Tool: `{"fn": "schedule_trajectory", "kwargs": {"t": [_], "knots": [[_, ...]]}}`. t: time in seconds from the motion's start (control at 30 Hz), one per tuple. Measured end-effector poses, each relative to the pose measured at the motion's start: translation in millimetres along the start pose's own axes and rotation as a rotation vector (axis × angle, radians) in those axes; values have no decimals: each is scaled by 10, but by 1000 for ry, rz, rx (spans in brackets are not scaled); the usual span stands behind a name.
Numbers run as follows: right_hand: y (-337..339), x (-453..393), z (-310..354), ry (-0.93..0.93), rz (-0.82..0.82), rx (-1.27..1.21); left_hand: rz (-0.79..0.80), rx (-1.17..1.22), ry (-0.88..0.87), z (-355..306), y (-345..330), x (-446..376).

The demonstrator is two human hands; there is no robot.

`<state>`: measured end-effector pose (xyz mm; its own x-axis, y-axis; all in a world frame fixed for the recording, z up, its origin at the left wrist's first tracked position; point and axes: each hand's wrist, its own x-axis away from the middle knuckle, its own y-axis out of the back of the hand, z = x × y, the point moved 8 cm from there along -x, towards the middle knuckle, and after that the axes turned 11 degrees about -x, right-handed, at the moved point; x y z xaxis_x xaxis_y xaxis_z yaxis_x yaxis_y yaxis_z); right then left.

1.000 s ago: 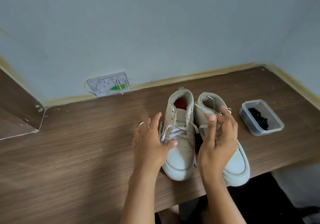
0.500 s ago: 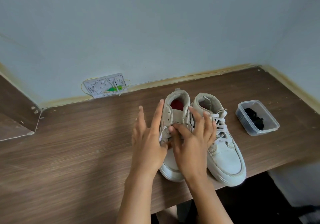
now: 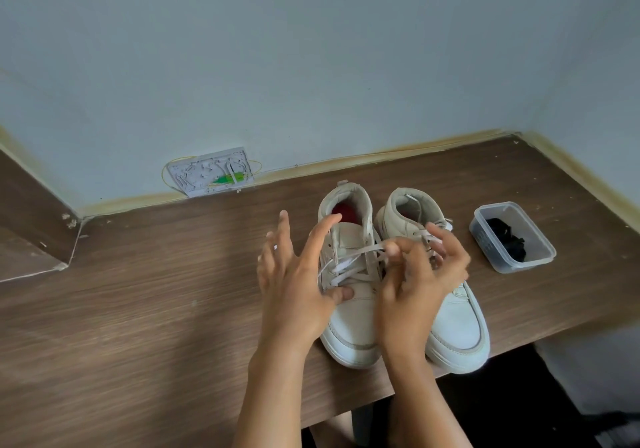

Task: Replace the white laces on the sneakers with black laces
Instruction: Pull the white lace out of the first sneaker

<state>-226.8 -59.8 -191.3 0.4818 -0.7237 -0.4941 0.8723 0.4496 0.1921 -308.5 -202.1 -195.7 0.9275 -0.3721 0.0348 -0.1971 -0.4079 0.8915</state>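
On the table (image 3: 138, 309), right hand (image 3: 419, 274) now pinches white lace (image 3: 360, 252); left hand (image 3: 298, 274) spread.

Hidden and blurred parts around the left sneaker (image 3: 349, 316)

The right hand (image 3: 415, 285) is motion-blurred, covers that sneaker's right side, and hides the right sneaker's (image 3: 457, 326) laces.

A wood-grain surface (image 3: 138, 309) meets pale blue-grey walls (image 3: 311, 49) in a corner; a white wall box (image 3: 211, 171) (with thin yellow wire) sits low.
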Motion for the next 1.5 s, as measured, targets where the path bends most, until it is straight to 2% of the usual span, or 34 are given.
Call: {"fn": "schedule_trajectory", "kwargs": {"t": [0.07,0.13,0.23,0.33,0.4,0.47,0.53,0.7,0.8,0.87,0.97,1.07,1.23,1.37,1.5], "knots": [[50,-14,-12,-39,-49,-23,7,13,0,4,-16,-1],[44,-32,30,-26,-18,-29,16,31,9,17,-30,0],[-54,-34,163,73,150,68,40,54,42,50,-45,1],[-252,54,143,150,357,272,26,44,60,48,-17,10],[-329,106,107,180,406,344,3,36,62,37,11,9],[-336,111,104,181,388,312,-1,35,68,33,16,6],[-270,89,122,152,297,230,7,51,77,31,9,5],[182,11,27,-11,-212,-37,20,93,83,33,-8,12],[296,-2,-22,-109,-358,-84,11,95,80,38,-6,16],[275,-17,42,-59,-307,-53,3,97,82,44,-6,18],[84,-24,139,50,-44,52,-6,104,81,47,-3,12],[-120,16,100,47,188,114,-6,103,78,44,-2,16],[-245,71,82,116,347,257,-19,84,80,50,5,21],[-202,59,117,174,281,226,-8,101,80,44,-1,13],[106,-14,168,169,-54,147,-14,89,69,64,-13,-2]]}}
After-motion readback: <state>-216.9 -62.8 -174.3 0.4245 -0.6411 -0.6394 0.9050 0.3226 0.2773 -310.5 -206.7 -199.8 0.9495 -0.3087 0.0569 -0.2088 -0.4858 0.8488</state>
